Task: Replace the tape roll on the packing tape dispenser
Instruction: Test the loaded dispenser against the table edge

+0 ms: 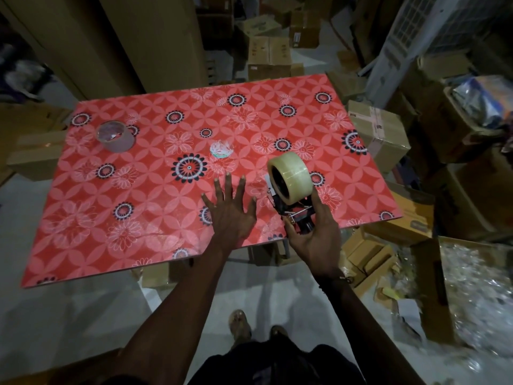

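My right hand (315,233) grips the handle of a black packing tape dispenser (295,218) over the near right part of the table. A full clear tape roll (291,176) sits on the dispenser's hub. Just left of the dispenser, my left hand (230,209) is held over the table with fingers spread and nothing in it. A nearly used-up roll, mostly a grey cardboard core (116,136), stands at the far left of the table. A crumpled wad of tape (220,149) lies near the table's middle.
The table (138,204) has a red floral cover. Cardboard boxes (377,132) crowd the floor on the right and behind the table. A box of clear plastic items (472,287) stands at the near right. My feet show on the grey floor below.
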Demonstrator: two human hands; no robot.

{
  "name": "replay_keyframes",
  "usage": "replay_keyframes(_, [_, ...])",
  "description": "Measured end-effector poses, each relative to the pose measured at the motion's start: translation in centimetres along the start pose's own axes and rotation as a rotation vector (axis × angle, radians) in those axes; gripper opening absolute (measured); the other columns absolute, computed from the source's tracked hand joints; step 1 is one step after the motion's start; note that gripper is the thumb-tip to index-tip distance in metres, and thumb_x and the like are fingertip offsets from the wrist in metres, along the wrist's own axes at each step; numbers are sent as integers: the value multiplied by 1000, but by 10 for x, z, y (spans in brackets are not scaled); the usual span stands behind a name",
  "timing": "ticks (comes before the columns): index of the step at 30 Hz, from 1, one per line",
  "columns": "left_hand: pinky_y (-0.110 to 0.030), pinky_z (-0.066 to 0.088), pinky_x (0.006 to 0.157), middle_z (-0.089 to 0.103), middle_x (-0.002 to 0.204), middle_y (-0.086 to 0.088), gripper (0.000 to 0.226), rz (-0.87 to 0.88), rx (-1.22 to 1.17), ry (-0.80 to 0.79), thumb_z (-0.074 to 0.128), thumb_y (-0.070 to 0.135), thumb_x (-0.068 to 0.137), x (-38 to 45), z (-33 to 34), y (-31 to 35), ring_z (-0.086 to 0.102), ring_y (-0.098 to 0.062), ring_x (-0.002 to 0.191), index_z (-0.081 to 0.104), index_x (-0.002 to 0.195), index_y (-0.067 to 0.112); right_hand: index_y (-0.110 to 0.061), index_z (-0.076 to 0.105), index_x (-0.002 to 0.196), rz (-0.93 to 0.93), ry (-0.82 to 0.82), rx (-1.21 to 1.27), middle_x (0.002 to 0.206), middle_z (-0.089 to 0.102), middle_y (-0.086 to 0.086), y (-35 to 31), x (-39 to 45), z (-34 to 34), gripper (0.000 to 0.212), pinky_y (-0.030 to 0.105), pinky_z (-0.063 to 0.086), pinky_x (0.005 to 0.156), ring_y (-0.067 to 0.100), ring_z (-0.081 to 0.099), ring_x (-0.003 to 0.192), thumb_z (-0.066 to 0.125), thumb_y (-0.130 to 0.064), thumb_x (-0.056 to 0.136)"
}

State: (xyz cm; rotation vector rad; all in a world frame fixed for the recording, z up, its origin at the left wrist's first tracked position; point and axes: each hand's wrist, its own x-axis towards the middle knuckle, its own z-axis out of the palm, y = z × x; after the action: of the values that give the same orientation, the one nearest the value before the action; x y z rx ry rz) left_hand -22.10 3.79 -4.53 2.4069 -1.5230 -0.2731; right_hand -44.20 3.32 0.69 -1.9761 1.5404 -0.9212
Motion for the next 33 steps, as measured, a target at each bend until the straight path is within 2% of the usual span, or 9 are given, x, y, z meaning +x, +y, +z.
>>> replay_keyframes(3, [-73,-12,123,-9,179,-3,68,-15,-4,-23,23,68,107,-12,4,7,-12,-35,165,11,168,43,-31,35,170,4,0,0,128,68,7,-2,0,-1,97,45,64,82,27,72,108,86,-45,88])
replay_keyframes(8, [-76,-3,122,10,179,-6,63,-31,-12,-27,31,63,107,-30,5,13,3,-37,165,28,165,39,-31,34,170,7,-6,-2,126,68,8,-5,2,-4,97,39,62,79,25,73,104,85,-45,88])
replay_keyframes(13, [-75,-10,120,4,180,-4,60,-58,-65,-62,30,60,109,-31,1,19,-4,-37,165,27,166,39,-31,33,171,0,-4,4,127,68,8,-6,2,-4,97,37,61,79,26,73,105,85,-45,90])
replay_keyframes(17, [-76,-10,120,1,180,-3,60,-64,-70,-79,29,59,110,-34,-3,21,-7,-37,165,24,166,39,-34,28,172,17,-25,-27,128,68,9,-7,3,-5,100,42,63,81,27,73,106,82,-48,90])
replay_keyframes(23, [-75,-13,120,-1,180,-3,61,-64,-61,-100,25,61,110,-32,-4,20,-9,-36,165,20,167,40,-36,29,171,43,-23,-28,128,68,6,-5,-12,-14,100,47,64,81,29,73,109,83,-49,87])
replay_keyframes(25, [-75,-12,119,-1,180,-4,61,-56,-61,-88,25,61,110,-32,-4,20,-8,-37,165,22,167,39,-33,32,171,27,-17,-2,133,68,5,1,-25,-21,100,48,65,83,27,72,115,83,-52,87])
replay_keyframes(28, [-78,-9,119,3,180,-6,60,-39,-67,-57,26,60,111,-34,-1,20,-3,-41,164,26,166,35,-23,39,169,-10,6,33,139,69,4,12,-47,-34,96,43,65,86,21,72,120,83,-50,88])
replay_keyframes(33, [-80,-2,119,9,179,-9,60,-35,-48,-37,29,59,111,-35,1,19,4,-43,164,30,165,34,-23,39,169,18,19,5,123,70,3,22,-70,-47,97,44,66,79,20,72,103,84,-43,86])
